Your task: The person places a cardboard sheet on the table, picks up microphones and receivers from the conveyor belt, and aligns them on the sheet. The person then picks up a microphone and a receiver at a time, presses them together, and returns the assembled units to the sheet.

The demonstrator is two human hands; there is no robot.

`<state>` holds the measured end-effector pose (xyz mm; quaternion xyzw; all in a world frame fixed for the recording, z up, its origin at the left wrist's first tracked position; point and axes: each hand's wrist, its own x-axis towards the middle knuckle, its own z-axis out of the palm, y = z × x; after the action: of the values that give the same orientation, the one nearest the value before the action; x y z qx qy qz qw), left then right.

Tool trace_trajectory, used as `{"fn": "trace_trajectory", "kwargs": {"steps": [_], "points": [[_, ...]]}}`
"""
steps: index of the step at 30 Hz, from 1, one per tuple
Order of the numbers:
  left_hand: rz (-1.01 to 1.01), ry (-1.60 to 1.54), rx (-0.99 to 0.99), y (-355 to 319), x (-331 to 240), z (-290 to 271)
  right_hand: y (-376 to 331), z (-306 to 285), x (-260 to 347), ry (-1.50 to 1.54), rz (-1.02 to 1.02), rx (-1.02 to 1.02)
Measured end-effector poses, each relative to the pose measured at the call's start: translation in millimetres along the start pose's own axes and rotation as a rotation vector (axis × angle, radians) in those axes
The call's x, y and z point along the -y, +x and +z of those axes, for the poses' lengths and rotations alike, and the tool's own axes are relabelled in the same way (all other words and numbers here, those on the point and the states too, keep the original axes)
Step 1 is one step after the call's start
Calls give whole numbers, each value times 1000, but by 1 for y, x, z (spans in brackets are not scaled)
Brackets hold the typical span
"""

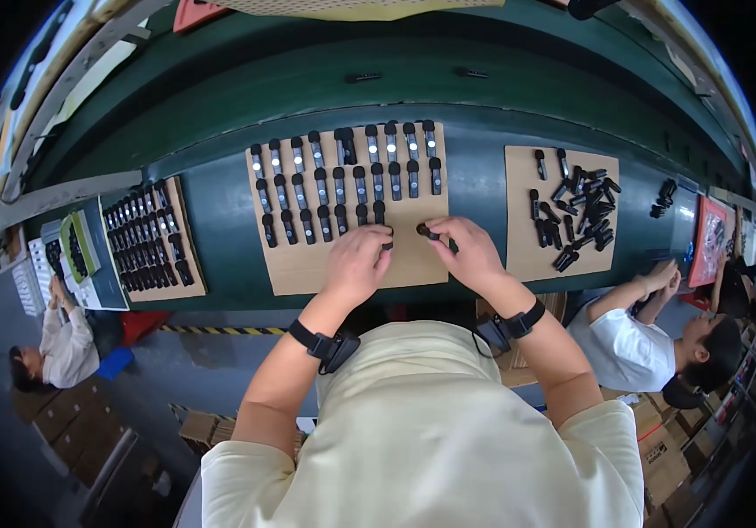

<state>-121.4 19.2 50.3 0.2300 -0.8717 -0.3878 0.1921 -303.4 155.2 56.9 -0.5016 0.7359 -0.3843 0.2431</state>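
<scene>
My left hand [359, 262] is closed at the lower edge of the rows, its fingertips pinching a small black clip-on microphone [388, 236], mostly covered by the fingers. A short gap to the right, my right hand [469, 253] pinches a small dark rounded piece [426, 231], perhaps a foam cap; its exact kind is too small to tell. Both hands are over a brown cardboard sheet [294, 271]. On it, several black microphones with foam tops, such as this microphone [321, 187], lie in three rows, the lowest row ending at my left hand.
To the right, another cardboard sheet [519, 167] bears a loose pile of black microphones [589, 204]. A third sheet [193, 264] at the left holds neat rows. Two dark pieces [363, 78] lie on the far green belt. Co-workers sit left [70, 343] and right [638, 348].
</scene>
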Motion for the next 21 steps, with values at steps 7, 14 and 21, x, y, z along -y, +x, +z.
{"fn": "trace_trajectory", "kwargs": {"steps": [7,14,21], "points": [[259,233,35,11,17,32,10,20,-29,-173,-316,-16],[357,310,114,-5,28,42,-12,43,-36,-263,-311,19],[291,351,114,-7,29,47,-13,49,-42,-276,-294,12]]}}
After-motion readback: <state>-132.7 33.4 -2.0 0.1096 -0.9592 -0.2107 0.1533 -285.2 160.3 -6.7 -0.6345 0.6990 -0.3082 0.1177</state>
